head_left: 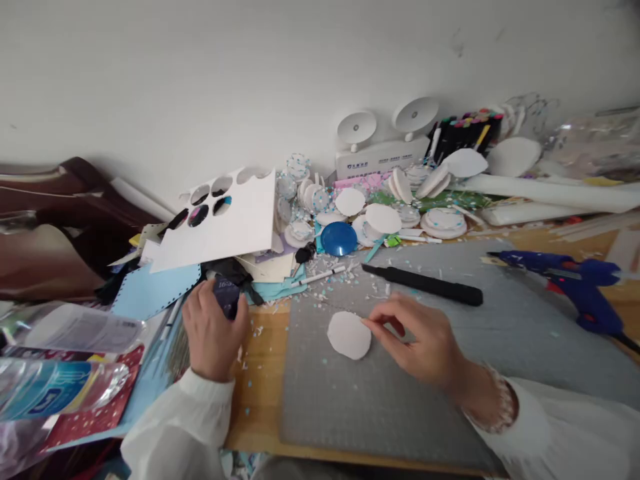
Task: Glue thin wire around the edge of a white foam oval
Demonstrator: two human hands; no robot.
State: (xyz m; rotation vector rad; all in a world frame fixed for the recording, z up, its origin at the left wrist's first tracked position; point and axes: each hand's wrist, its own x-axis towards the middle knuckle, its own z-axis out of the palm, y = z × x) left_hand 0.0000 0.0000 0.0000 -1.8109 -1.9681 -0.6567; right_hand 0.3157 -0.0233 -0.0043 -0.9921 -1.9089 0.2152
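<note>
My left hand (213, 330) grips a dark phone (227, 297) with lit digits on its screen, at the left edge of the wooden strip of table. Over the grey cutting mat (320, 407), my right hand (417, 340) pinches the right edge of a white, roughly round disc (349, 335) between thumb and forefinger. The disc looks flat, with a slightly uneven outline. Just beyond the right hand lies a black craft knife (430, 285), its tip pointing left. White and blue scraps are scattered around the disc.
A blue glue gun (575, 280) rests at the right. Behind the mat are stacked white discs (383, 219), a blue round lid (339, 239) and a white board (225, 230) with round holes. Plastic bottles (60, 390) lie at the left; markers (467, 133) stand near the wall.
</note>
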